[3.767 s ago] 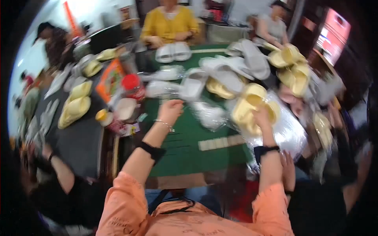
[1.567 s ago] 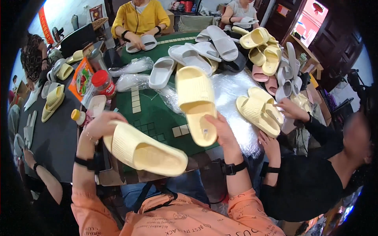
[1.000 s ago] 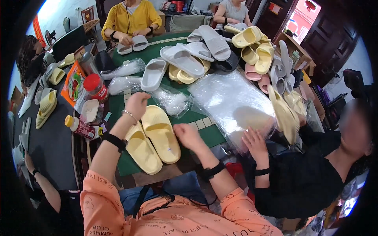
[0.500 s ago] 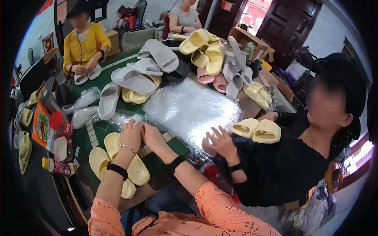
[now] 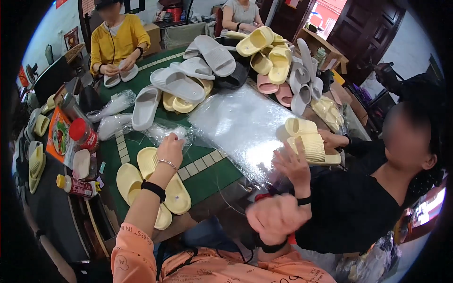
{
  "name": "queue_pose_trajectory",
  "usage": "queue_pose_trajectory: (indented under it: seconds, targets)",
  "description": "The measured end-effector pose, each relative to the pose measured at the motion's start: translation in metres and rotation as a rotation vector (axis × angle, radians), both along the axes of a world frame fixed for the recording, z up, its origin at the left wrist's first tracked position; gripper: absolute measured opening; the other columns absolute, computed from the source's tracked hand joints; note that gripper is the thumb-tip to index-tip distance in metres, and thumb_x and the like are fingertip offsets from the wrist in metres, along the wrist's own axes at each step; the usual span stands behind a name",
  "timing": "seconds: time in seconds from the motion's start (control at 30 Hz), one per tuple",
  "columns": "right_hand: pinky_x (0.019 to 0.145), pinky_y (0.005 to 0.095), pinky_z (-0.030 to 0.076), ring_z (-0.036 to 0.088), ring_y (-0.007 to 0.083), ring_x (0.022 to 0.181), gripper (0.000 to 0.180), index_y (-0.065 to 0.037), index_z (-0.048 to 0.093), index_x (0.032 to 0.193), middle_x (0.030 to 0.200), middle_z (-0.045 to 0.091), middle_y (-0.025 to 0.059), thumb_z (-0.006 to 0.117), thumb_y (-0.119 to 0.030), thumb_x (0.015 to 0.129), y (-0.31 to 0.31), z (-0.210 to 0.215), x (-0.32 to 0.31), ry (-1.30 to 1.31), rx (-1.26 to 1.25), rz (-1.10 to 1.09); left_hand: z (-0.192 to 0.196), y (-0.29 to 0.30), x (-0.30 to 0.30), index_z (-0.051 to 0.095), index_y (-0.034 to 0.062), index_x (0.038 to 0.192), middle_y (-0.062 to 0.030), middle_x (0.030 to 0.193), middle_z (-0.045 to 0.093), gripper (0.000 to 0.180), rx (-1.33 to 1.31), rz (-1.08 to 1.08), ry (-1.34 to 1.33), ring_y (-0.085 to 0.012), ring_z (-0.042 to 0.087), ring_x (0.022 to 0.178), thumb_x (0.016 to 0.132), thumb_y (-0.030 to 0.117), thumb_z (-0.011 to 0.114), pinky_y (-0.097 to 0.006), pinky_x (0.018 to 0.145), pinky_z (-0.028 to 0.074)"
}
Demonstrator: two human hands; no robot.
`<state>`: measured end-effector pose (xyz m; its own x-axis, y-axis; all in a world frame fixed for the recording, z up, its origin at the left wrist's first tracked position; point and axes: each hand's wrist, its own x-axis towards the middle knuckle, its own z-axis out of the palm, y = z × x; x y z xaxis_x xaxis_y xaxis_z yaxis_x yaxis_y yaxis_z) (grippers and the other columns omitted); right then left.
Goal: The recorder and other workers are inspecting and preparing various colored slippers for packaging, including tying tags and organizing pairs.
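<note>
My left hand [image 5: 171, 147] is pinched closed at the edge of a bundle of clear plastic [image 5: 160, 134]; what its fingers hold is too small to make out. Pulled back close to my body, my right hand [image 5: 276, 217] is curled into a fist and blurred. A thin pale strand curves towards it, but what lies inside the fist is hidden. Pale yellow slippers [image 5: 178, 194] lie on the green table [image 5: 207, 177] beneath and beside my left forearm. Clear plastic bags [image 5: 236, 127] lie in a flat, shiny stack ahead of my hands.
Grey slippers [image 5: 177, 85] and yellow slippers [image 5: 279, 63] are heaped at the back. At right, a co-worker's hand [image 5: 292, 165] is beside yellow slippers [image 5: 309, 141]. Across the table another person handles white slippers [image 5: 112, 81]. A red-lidded jar [image 5: 82, 132] and a bottle [image 5: 75, 185] stand left.
My right hand has left my left hand and swung right, back towards my body. My left hand stays by the plastic bundle. The co-worker at right has lifted and tilted the yellow slippers.
</note>
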<state>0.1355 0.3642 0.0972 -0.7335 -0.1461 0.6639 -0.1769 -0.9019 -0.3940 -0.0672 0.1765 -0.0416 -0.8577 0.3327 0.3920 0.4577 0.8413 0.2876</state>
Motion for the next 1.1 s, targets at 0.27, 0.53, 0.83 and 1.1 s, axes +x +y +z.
queue_pose_trajectory:
  seconds: [0.27,0.53,0.83,1.1]
  targets:
    - [0.055,0.0247,0.036,0.037,0.0113,0.062,0.01,-0.006,0.039,0.087,0.073,0.039,0.0024,0.04,-0.016,0.089,-0.022,-0.029,-0.016,-0.42,0.201,0.079,0.026,-0.007,0.038,0.06,0.0075,0.099,-0.0091,0.09,0.056,0.021,0.399,-0.213,0.046,-0.0229,0.055,0.081,0.081,0.011,0.051,-0.03,0.068,0.045]
    - [0.057,0.0178,0.032,0.037,0.003,0.068,0.018,-0.009,0.039,0.105,0.086,0.044,-0.0028,0.041,-0.016,0.089,-0.071,-0.094,-0.045,-0.576,0.731,-0.096,0.064,-0.018,0.13,0.061,-0.0006,0.09,-0.0037,0.075,0.055,0.016,0.94,-0.255,-0.539,-0.0091,0.051,0.067,0.085,0.01,0.049,-0.021,0.06,0.041]
    - [0.043,0.0184,0.027,0.034,0.0031,0.049,0.018,-0.004,0.05,0.097,0.059,0.039,-0.0047,0.043,-0.019,0.088,-0.082,-0.092,-0.042,-0.621,1.164,0.113,0.062,-0.066,0.122,0.063,-0.0006,0.084,-0.01,0.073,0.058,0.013,0.671,-0.248,-0.471,-0.0191,0.055,0.067,0.08,0.008,0.054,-0.028,0.063,0.043]
    - [0.04,0.0177,0.022,0.027,0.0035,0.048,0.022,-0.001,0.048,0.103,0.062,0.031,-0.0046,0.038,-0.003,0.084,-0.134,-0.114,-0.04,-0.917,0.934,0.606,0.011,-0.201,0.06,0.062,0.0007,0.087,-0.0126,0.073,0.061,0.021,0.562,0.399,-0.234,-0.0206,0.059,0.07,0.082,0.018,0.05,-0.029,0.062,0.045]
